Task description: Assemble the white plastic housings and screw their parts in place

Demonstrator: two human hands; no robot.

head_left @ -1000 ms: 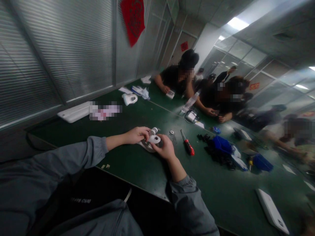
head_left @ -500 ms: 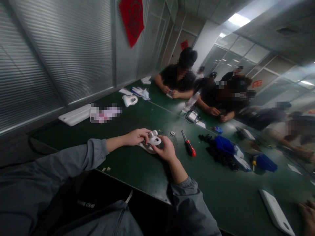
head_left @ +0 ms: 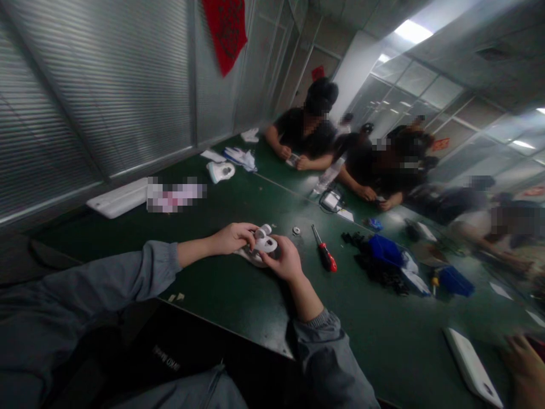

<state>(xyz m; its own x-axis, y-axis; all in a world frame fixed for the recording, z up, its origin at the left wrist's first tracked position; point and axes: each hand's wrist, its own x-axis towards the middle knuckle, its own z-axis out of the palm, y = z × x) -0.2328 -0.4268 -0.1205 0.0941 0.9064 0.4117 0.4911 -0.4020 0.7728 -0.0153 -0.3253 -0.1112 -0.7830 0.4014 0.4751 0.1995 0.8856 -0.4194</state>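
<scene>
Your grip has barely changed: the fingers of your left hand (head_left: 235, 238) and right hand (head_left: 286, 259) stay closed around the white device (head_left: 260, 245) over the green surface (head_left: 230, 289), left of the screwdriver (head_left: 327, 258), so handling seems no further along.

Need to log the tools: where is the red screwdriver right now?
In the head view, the red screwdriver lies on the green table, just right of the right hand; a small round part lies left of its tip.
</scene>
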